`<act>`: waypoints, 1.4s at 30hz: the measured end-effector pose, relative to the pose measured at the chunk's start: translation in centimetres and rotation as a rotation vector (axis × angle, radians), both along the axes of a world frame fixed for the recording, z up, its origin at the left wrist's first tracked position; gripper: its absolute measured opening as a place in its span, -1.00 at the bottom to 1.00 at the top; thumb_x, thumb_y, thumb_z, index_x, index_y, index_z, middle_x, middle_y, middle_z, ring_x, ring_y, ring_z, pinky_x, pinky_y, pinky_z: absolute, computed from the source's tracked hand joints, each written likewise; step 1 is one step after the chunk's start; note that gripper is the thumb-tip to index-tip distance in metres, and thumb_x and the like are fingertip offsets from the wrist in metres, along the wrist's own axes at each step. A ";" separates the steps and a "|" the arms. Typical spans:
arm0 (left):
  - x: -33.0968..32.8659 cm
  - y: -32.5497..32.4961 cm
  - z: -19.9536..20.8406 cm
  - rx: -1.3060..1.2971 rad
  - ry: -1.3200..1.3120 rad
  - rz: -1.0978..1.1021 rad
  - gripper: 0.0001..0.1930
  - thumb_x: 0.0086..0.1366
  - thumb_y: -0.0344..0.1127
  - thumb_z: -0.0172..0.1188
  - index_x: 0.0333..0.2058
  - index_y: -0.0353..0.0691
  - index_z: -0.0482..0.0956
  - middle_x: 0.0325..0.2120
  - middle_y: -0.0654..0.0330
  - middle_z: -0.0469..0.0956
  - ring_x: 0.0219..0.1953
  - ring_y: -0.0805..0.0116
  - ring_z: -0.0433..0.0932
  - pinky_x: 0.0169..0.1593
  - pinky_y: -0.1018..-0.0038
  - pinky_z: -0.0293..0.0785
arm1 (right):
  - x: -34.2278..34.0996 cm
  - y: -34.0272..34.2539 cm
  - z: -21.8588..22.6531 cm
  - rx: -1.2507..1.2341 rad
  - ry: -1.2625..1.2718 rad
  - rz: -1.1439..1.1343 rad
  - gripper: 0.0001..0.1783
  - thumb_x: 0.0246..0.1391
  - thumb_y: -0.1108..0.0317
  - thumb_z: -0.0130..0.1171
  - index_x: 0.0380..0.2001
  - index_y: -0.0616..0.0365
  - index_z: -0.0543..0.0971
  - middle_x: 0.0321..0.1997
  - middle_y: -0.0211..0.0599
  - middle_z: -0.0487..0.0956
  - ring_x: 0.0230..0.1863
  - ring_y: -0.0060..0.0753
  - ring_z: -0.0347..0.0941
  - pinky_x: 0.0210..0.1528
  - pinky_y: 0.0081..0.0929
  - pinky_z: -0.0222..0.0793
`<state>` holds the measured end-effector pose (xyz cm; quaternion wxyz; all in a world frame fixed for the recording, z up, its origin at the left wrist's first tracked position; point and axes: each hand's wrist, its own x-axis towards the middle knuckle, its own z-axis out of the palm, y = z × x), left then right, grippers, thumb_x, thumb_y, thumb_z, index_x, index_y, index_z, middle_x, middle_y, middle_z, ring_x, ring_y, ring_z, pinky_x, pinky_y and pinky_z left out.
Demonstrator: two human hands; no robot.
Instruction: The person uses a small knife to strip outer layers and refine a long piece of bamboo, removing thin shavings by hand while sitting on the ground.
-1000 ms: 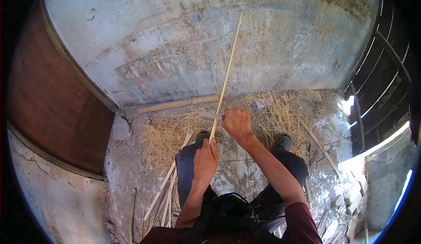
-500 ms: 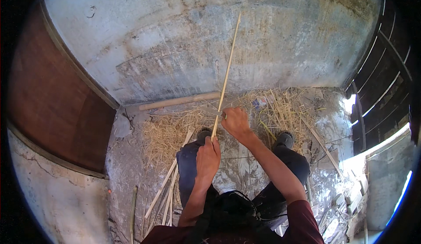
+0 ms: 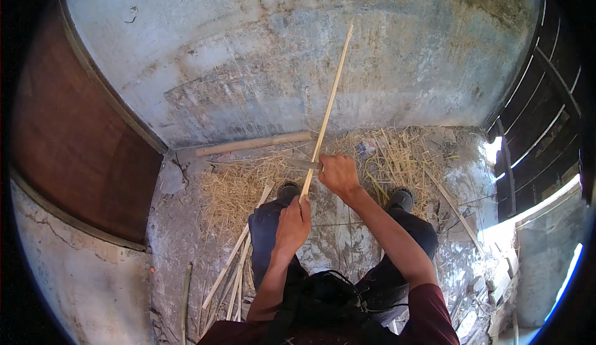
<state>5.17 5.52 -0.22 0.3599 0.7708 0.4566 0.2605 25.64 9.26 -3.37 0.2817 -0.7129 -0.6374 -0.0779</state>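
A long, thin pale strip that looks like bamboo (image 3: 334, 87) slants up and away in front of me, its far tip leaning a little right. Closed around its near end is my left hand (image 3: 293, 222), thumb lying along the strip. My right hand (image 3: 339, 174) grips a knife (image 3: 303, 164) by a handle mostly hidden in the fist. The knife's flat blade points left and lies across the strip, a short way beyond my left hand.
Shavings (image 3: 233, 190) lie heaped on the floor to the left, with another pile (image 3: 403, 159) to the right. Several pale strips (image 3: 233, 270) rest beside my left leg. A thick round pole (image 3: 254, 143) lies along the wall (image 3: 248, 66). At the left is a brown panel (image 3: 81, 140).
The strip's far tip has swung slightly right and down. My right hand has shifted slightly right and nearer me with the knife. The left hand keeps its hold.
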 end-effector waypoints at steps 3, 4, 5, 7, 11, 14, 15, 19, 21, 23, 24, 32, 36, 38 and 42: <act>0.4 -0.2 -0.8 0.019 0.105 0.037 -0.66 0.59 -0.16 -0.05 -0.21 -0.36 0.50 -0.44 -0.36 0.60 -0.29 -0.50 0.56 -0.20 -0.25 0.43 | -0.1 0.3 -0.3 -0.062 0.017 -0.064 -0.83 0.08 0.29 0.25 -0.34 0.14 0.69 -0.43 0.02 0.69 -0.37 0.12 0.70 -0.27 0.03 0.60; 0.5 0.0 -0.9 0.025 0.117 0.046 -0.65 0.59 -0.15 -0.05 -0.21 -0.36 0.50 -0.44 -0.36 0.60 -0.29 -0.50 0.57 -0.20 -0.25 0.44 | -0.2 0.5 -0.3 -0.082 0.003 -0.081 -0.83 0.09 0.29 0.24 -0.33 0.14 0.69 -0.43 0.01 0.69 -0.36 0.11 0.70 -0.28 0.03 0.61; 0.5 0.1 -1.0 0.031 0.130 0.056 -0.65 0.59 -0.14 -0.06 -0.20 -0.36 0.50 -0.44 -0.37 0.60 -0.29 -0.50 0.57 -0.19 -0.26 0.44 | -0.5 0.7 -0.3 -0.103 -0.010 -0.097 -0.82 0.09 0.28 0.24 -0.33 0.14 0.69 -0.43 0.00 0.69 -0.36 0.10 0.71 -0.29 0.02 0.61; 0.5 0.4 -1.3 0.046 0.155 0.052 -0.64 0.59 -0.14 -0.05 -0.21 -0.36 0.51 -0.43 -0.38 0.60 -0.29 -0.51 0.57 -0.19 -0.26 0.45 | -0.2 1.2 -1.3 -0.022 -0.141 -0.195 -0.81 0.10 0.28 0.24 -0.32 0.15 0.69 -0.41 -0.02 0.71 -0.35 0.09 0.71 -0.31 -0.01 0.61; -1.4 -1.8 -4.6 0.084 0.136 -0.044 -0.66 0.58 -0.20 -0.01 -0.24 -0.41 0.53 -0.47 -0.37 0.55 -0.33 -0.48 0.56 -0.31 -0.16 0.43 | 8.5 2.6 -0.2 -0.183 0.036 -0.516 -0.80 0.07 0.26 0.28 -0.35 0.16 0.73 -0.35 0.02 0.74 -0.29 0.08 0.74 -0.32 -0.02 0.63; -2.2 -2.0 -5.1 0.017 0.066 -0.071 -0.66 0.57 -0.21 0.01 -0.23 -0.41 0.56 -0.45 -0.37 0.56 -0.31 -0.46 0.56 -0.28 -0.19 0.44 | 12.6 1.0 0.5 -0.215 0.112 -0.546 -0.77 0.04 0.27 0.28 -0.35 0.18 0.77 -0.33 0.12 0.73 -0.22 0.13 0.73 -0.25 0.02 0.65; -2.3 -1.7 -4.9 -0.026 0.037 -0.065 -0.66 0.56 -0.21 0.01 -0.22 -0.41 0.58 -0.43 -0.37 0.57 -0.30 -0.47 0.56 -0.24 -0.24 0.45 | 12.1 1.0 0.1 -0.165 0.113 -0.535 -0.77 0.04 0.27 0.27 -0.34 0.18 0.78 -0.34 0.14 0.73 -0.21 0.15 0.73 -0.23 0.02 0.65; -2.0 0.6 -3.1 -0.063 -0.053 -0.113 -0.65 0.58 -0.19 -0.01 -0.20 -0.41 0.56 -0.41 -0.35 0.57 -0.25 -0.44 0.56 -0.28 -0.08 0.43 | 11.1 0.7 0.5 0.012 0.122 -0.406 -0.75 0.02 0.31 0.25 -0.29 0.14 0.79 -0.39 0.15 0.70 -0.27 0.24 0.69 -0.21 0.01 0.64; -2.3 1.4 -3.1 -0.122 -0.126 -0.168 -0.61 0.63 -0.12 -0.05 -0.28 -0.33 0.49 -0.58 0.03 0.45 -0.51 0.05 0.45 -0.39 0.23 0.31 | 9.9 0.4 0.8 0.105 0.118 -0.336 -0.77 0.02 0.31 0.25 -0.31 0.14 0.77 -0.42 0.11 0.69 -0.31 0.24 0.67 -0.22 0.02 0.63; -2.8 1.8 -3.0 -0.251 -0.177 -0.179 -0.57 0.67 -0.07 -0.12 -0.38 -0.22 0.42 -0.62 0.34 0.29 -0.59 0.49 0.26 -0.46 0.44 0.20 | 7.1 0.0 1.9 0.146 0.114 -0.230 -0.80 0.01 0.31 0.26 -0.34 0.14 0.76 -0.45 0.09 0.68 -0.34 0.21 0.66 -0.24 0.04 0.61; -3.0 1.9 -2.9 -0.332 -0.212 -0.182 -0.56 0.67 -0.06 -0.13 -0.39 -0.20 0.41 -0.62 0.38 0.28 -0.58 0.54 0.24 -0.47 0.47 0.17 | 5.2 -0.4 2.6 0.142 0.114 -0.163 -0.81 0.00 0.31 0.27 -0.36 0.14 0.75 -0.46 0.09 0.67 -0.35 0.19 0.66 -0.25 0.05 0.61; -1.6 0.7 -0.6 -0.089 -0.149 -0.144 -0.59 0.65 -0.08 -0.07 -0.33 -0.29 0.43 -0.63 0.16 0.40 -0.64 0.23 0.41 -0.51 0.21 0.28 | -0.7 -3.0 3.2 0.027 -0.030 -0.023 -0.86 -0.04 0.34 0.30 -0.46 0.17 0.72 -0.55 0.09 0.64 -0.46 0.13 0.68 -0.34 0.05 0.60; -1.2 -0.7 -0.1 0.174 0.031 -0.020 -0.64 0.61 -0.16 -0.04 -0.24 -0.38 0.49 -0.50 -0.26 0.55 -0.45 -0.33 0.56 -0.39 -0.11 0.37 | -1.2 -2.7 3.4 -0.042 -0.004 -0.023 -0.85 -0.04 0.34 0.29 -0.50 0.20 0.71 -0.49 0.12 0.67 -0.41 0.15 0.70 -0.32 0.02 0.63; -0.8 -1.0 0.2 0.093 0.107 0.007 -0.65 0.60 -0.19 -0.04 -0.21 -0.41 0.51 -0.44 -0.36 0.57 -0.34 -0.44 0.55 -0.33 -0.18 0.39 | -0.9 -2.7 3.1 -0.050 0.008 -0.051 -0.85 -0.04 0.35 0.28 -0.50 0.21 0.71 -0.46 0.15 0.68 -0.38 0.16 0.71 -0.31 0.01 0.64; -0.7 -2.2 -1.0 0.066 0.117 0.005 -0.64 0.60 -0.16 -0.05 -0.20 -0.39 0.49 -0.52 -0.33 0.57 -0.39 -0.46 0.56 -0.31 -0.22 0.41 | 1.9 -1.2 2.1 -0.032 0.074 -0.132 -0.84 -0.02 0.36 0.25 -0.46 0.23 0.71 -0.43 0.17 0.68 -0.37 0.19 0.71 -0.30 0.02 0.65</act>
